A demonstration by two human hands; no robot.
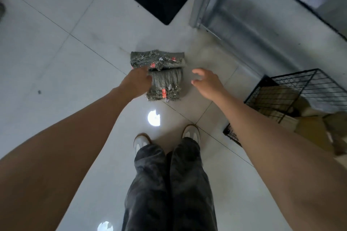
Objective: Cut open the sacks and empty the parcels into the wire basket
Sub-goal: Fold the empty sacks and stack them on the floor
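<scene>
Sacks (165,76), soft and probably light, lie on the floor (75,65) at twelve o'clock; left grip (138,82) clutches the nearer one's nine o'clock edge, right grip (204,82) hovers spread and empty at three o'clock.

Head-worn camera looks steeply down at the tiled floor (47,52).

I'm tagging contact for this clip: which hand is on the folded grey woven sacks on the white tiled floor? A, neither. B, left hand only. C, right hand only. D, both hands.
B: the left hand holds the left edge of the folded grey woven sacks, while the right hand hovers beside them with fingers spread, touching nothing.
</scene>
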